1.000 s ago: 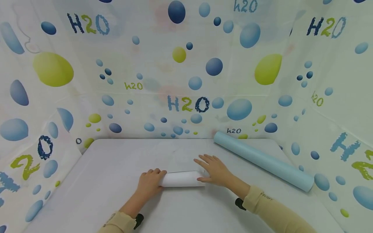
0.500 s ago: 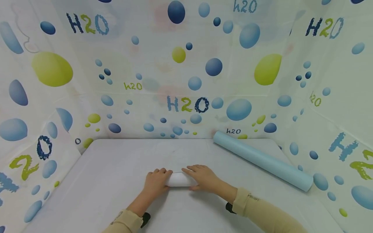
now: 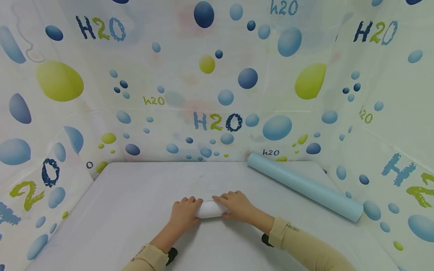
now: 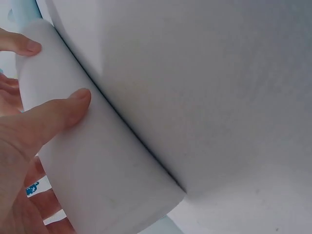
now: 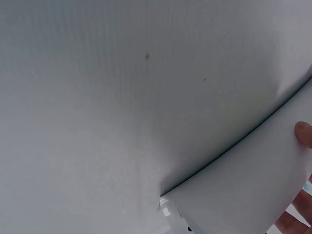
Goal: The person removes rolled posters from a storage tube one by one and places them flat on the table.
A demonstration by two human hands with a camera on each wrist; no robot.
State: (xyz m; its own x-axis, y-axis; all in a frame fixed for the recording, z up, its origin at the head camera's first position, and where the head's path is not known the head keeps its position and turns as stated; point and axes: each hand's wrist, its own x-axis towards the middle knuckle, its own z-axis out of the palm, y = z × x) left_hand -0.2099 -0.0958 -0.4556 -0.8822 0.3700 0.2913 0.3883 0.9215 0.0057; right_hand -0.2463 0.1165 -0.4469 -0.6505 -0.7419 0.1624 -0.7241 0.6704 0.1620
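Note:
A short white roll (image 3: 211,209), which looks like rolled paper or sheeting, lies crosswise near the middle of the white table. My left hand (image 3: 185,212) grips its left part, and my right hand (image 3: 237,206) grips the right part. In the left wrist view, the left thumb (image 4: 78,105) presses the near face of the white roll (image 4: 112,170), while the fingers go round behind it; the other hand's thumb (image 4: 31,46) shows farther up. The right wrist view has the right thumb (image 5: 303,134) on the roll (image 5: 239,190), fingers partly hidden beneath.
A long light-blue roll (image 3: 305,186) lies diagonally at the table's right side. Around the white table (image 3: 142,180) hangs a white curtain (image 3: 183,75) printed with blue and green drops and H2O lettering. Dark straps (image 3: 172,256) sit at the wrists.
My right hand has come in leftward from an open pose and taken hold of the white roll's right part. My left hand has shifted slightly right. The roll now tilts a little.

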